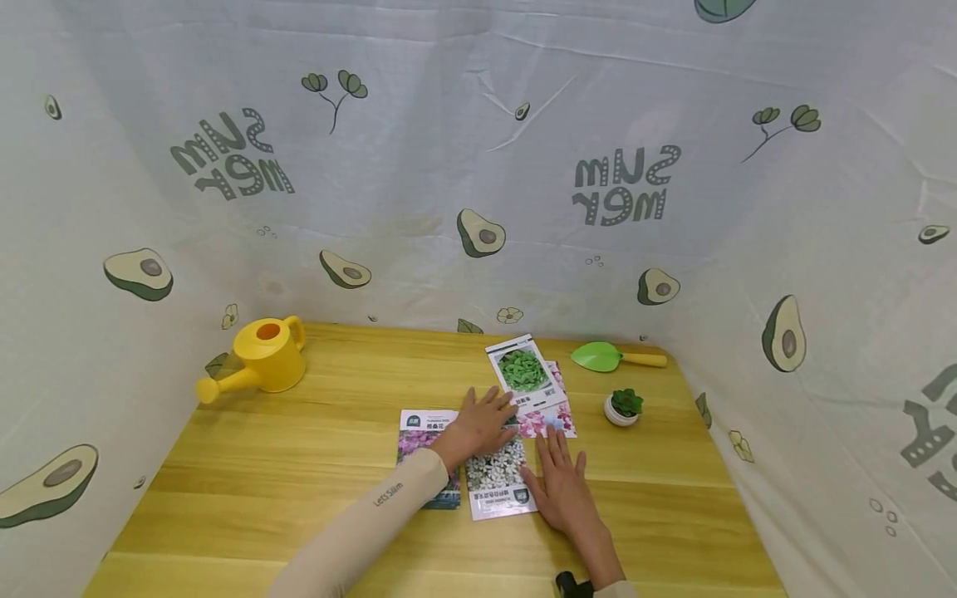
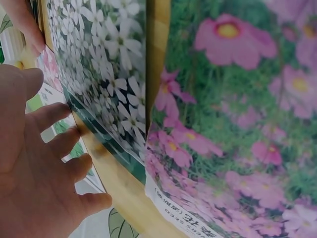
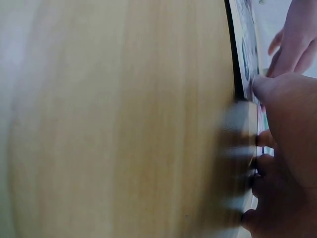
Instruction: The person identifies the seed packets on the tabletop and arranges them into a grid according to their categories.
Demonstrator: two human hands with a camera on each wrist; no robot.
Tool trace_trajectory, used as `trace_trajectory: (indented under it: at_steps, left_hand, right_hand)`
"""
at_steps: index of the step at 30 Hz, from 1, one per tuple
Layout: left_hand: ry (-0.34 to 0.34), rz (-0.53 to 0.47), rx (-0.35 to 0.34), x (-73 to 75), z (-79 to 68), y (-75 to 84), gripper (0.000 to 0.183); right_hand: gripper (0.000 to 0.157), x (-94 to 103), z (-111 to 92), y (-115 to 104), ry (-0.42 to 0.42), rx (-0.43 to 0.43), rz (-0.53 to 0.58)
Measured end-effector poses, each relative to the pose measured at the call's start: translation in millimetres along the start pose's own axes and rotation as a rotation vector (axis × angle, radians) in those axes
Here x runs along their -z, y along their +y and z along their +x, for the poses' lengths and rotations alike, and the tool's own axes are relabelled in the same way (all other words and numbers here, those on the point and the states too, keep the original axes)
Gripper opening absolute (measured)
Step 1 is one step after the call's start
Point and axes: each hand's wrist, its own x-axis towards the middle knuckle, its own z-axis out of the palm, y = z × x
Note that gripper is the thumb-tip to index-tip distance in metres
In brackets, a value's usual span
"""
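Seed packets lie on the wooden table. My left hand [image 1: 481,425], fingers extended, lies over the top of the white-flower seed packet [image 1: 495,475], its fingertips at the lower edge of the green-leaf seed packet [image 1: 523,371]. That packet overlaps a pink-flower seed packet [image 1: 561,422]. The pink cosmos seed packet [image 1: 414,443] lies under my left wrist, partly hidden. My right hand [image 1: 566,488] rests with spread fingers beside the white-flower packet. Its thumb touches that packet's right edge, and its fingertips reach the pink-flower packet's bottom edge.
A yellow watering can [image 1: 272,357] stands at the back left. At the back right lies a green trowel [image 1: 598,357] with a yellow handle. A small potted succulent [image 1: 626,403] stands right of the packets. Printed cloth [image 1: 419,166] walls the back and sides.
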Motion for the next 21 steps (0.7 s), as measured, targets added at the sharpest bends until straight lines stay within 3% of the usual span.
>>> trace_trajectory:
  at_steps: [8, 21]
  left_hand:
    - [-0.025, -0.043, 0.003, 3.8, 1.5, -2.8, 0.056]
    - [0.001, -0.101, 0.034, 5.8, 7.8, -15.0, 0.057]
  right_hand:
    - [0.073, -0.7, -0.2, 0.5, 0.002, -0.004, -0.003]
    - [0.073, -2.6, 0.5, 2.3, 0.001, -0.006, -0.009]
